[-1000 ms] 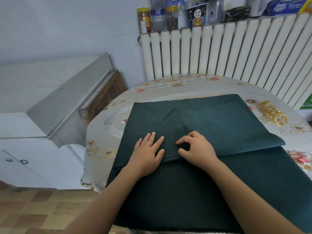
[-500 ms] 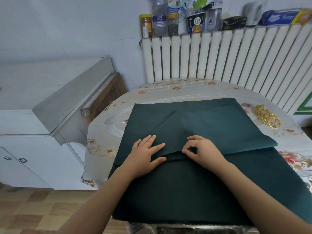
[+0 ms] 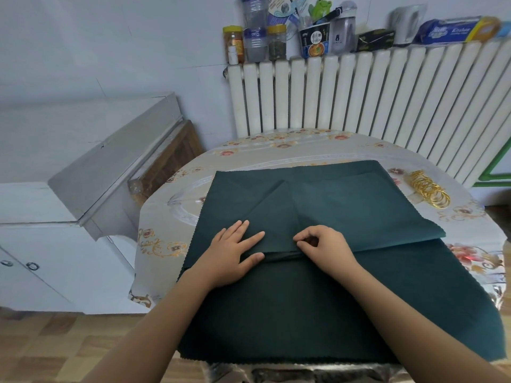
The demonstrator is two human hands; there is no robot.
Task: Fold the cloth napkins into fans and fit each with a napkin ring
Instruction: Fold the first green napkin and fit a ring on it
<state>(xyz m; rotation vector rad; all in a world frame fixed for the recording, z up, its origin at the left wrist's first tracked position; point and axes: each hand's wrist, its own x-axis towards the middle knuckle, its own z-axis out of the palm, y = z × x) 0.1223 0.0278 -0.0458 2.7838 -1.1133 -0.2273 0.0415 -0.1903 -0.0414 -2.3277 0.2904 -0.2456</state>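
Observation:
Dark green cloth napkins (image 3: 345, 205) lie stacked and spread over a small table. The top napkin is folded over, its folded edge running left to right at mid-table. My left hand (image 3: 232, 252) lies flat on the cloth with straight fingers, pressing the fold's left part, thumb along the edge. My right hand (image 3: 326, 244) has its fingers curled and pinches the folded edge just right of centre. A heap of gold napkin rings (image 3: 428, 189) sits on the table at the far right, apart from both hands.
The table carries a floral plastic cover (image 3: 276, 150). A white radiator (image 3: 359, 92) stands behind it, with jars, bottles and boxes on top. A grey cabinet (image 3: 110, 161) and a wooden board stand to the left. Wood-pattern floor shows below left.
The view has tilted up a little. My right hand shifted slightly along the folded edge, still pinching it. My left hand stays flat on the cloth.

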